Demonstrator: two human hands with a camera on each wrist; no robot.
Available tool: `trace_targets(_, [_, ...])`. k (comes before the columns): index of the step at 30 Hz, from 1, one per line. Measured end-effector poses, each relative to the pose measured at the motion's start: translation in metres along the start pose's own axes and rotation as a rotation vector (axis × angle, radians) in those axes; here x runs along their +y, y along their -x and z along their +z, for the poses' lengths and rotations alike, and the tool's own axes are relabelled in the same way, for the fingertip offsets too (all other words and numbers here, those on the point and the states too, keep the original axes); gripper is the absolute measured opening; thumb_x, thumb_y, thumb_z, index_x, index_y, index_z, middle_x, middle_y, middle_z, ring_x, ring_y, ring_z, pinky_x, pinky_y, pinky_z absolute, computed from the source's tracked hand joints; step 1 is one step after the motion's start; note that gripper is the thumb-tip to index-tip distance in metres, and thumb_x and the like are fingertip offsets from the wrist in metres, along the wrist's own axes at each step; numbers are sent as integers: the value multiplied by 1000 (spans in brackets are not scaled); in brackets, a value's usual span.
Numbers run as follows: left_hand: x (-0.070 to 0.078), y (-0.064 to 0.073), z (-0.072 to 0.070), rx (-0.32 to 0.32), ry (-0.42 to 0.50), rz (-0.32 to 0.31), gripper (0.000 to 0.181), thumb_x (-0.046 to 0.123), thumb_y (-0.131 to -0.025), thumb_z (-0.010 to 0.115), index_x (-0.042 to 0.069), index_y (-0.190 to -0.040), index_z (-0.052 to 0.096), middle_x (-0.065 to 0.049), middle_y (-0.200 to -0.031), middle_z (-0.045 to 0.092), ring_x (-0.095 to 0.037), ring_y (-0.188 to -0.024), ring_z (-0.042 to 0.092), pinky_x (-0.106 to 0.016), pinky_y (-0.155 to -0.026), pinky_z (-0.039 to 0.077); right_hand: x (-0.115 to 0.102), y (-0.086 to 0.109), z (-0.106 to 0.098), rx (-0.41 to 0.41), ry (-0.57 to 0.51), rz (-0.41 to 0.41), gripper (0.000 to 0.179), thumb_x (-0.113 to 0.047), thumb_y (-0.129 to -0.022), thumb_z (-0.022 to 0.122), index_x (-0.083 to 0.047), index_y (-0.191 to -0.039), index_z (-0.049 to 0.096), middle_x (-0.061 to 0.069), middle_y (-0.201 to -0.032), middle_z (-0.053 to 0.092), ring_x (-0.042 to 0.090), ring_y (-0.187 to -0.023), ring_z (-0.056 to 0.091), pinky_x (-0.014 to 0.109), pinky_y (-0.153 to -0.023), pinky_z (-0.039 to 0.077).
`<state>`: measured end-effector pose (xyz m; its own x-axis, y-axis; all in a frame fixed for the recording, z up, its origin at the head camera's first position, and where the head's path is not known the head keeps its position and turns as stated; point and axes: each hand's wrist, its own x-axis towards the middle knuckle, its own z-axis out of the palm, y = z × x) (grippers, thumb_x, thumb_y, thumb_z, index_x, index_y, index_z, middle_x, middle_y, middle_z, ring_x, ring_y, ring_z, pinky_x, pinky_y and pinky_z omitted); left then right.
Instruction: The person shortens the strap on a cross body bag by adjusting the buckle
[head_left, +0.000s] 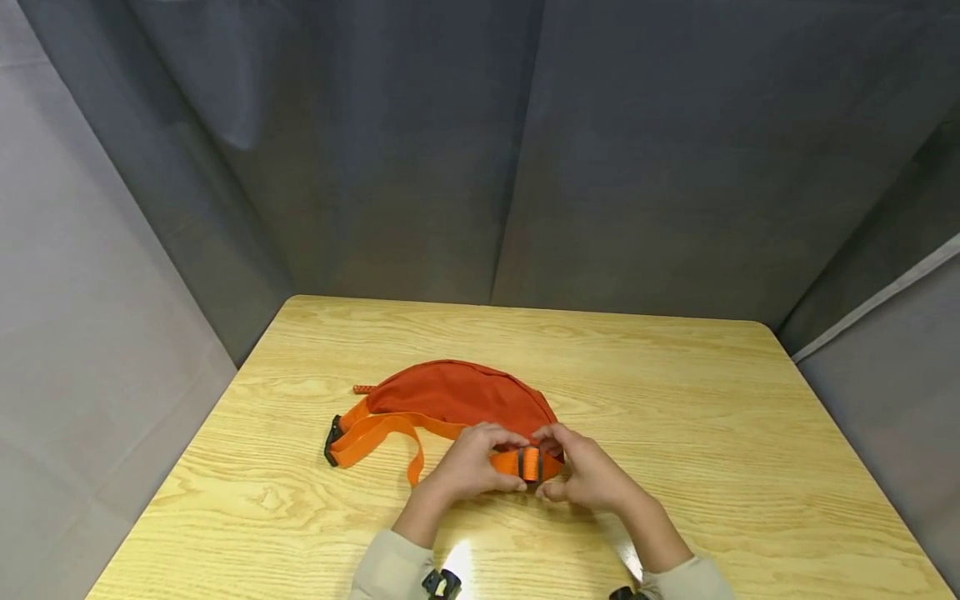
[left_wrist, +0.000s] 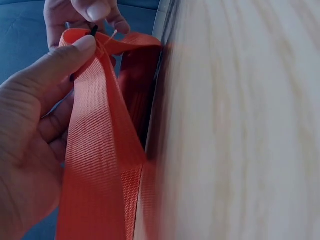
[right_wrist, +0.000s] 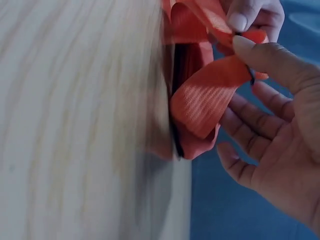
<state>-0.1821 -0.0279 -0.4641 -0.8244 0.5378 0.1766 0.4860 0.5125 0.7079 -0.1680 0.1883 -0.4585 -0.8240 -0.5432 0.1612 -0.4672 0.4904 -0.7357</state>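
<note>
A red waist bag with orange webbing lies on the table, its curved side away from me. Near its right end, my left hand pinches the orange strap beside a black slide adjuster, thumb on one side and fingers behind. From the other side my right hand holds the slide adjuster between thumb and fingers; its other fingers spread loosely in the right wrist view. A short strap loop passes through the adjuster. The strap's lower run hangs between the hands and the bag.
A black buckle lies at the bag's left end, with a slack loop of strap beside it. A red zip pull cord sticks out left. Dark curtains stand behind the wooden table.
</note>
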Motion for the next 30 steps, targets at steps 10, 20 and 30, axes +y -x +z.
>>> trace_targets(10, [-4,7,-3,72,37,-21,39,27,-68,84,17,-104,70,12,-94,62,-9,-90,52,-33,-83,41,-3,-1,2,44,109,-10,44,-17,-67,85,-12,-101,58,-5,-89,59,19,-81,59,34,-71,49])
trace_targets(20, [-9,16,-12,102,78,12,11,10,-78,75,10,-88,71,9,-74,55,-9,-71,52,-26,-66,45,-3,2,5,67,128,1,45,-19,-65,85,-15,-102,59,-8,-89,59,16,-81,58,33,-71,49])
trace_targets(30, [-16,23,-24,94,99,14,10,6,-78,74,12,-86,71,9,-72,52,-7,-68,50,-23,-61,46,-3,2,2,78,155,-18,45,-21,-66,85,-13,-102,60,-8,-88,59,15,-80,57,35,-71,48])
